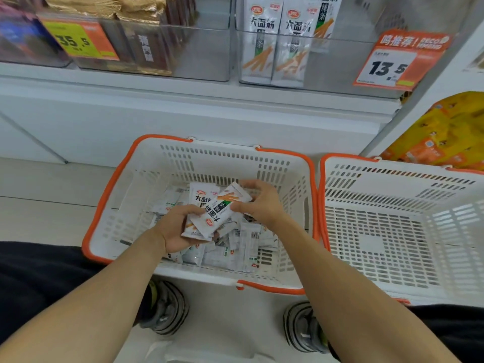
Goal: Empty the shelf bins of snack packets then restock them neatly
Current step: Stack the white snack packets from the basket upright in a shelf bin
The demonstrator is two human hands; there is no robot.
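Two hands over left basket (110,195): our left hand (174,226) clamps small stack of packets (199,226); our right hand (262,203) pinches top packet (227,203). We judge restocking underway. Next: square stack, lift to clear bin (327,61) beside standing packets (275,45).

Both hands crowd the packet-strewn left basket (199,163). At 3 o'clock the right basket (392,231) lies open from above. At 12 o'clock, the clear bin (340,61) has free room beside two upright packets (272,43).
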